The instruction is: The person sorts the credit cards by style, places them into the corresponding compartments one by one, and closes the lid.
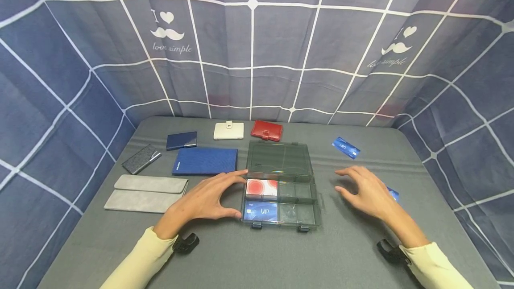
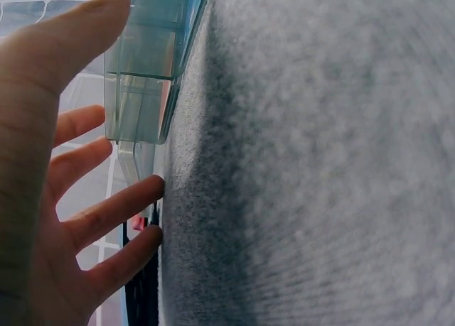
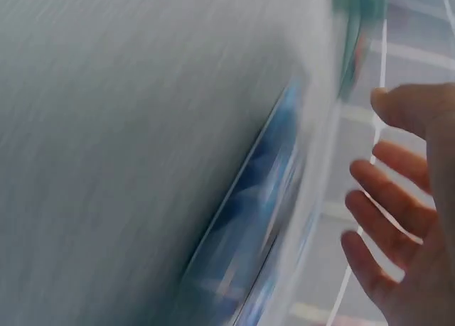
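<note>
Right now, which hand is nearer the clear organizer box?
Left. The left hand sits against the clear organizer box at its left edge; the right hand hovers apart, off its right side.

Left hand, right hand spread, empty

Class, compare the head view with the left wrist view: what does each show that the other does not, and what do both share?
Only the head view shows the right hand, the wallets such as the red wallet, the loose blue card, and the red-patterned card inside the box. Only the left wrist view shows the box's side wall close up and the fingertips near the mat. Both show the left hand, the clear box and the grey mat.
</note>
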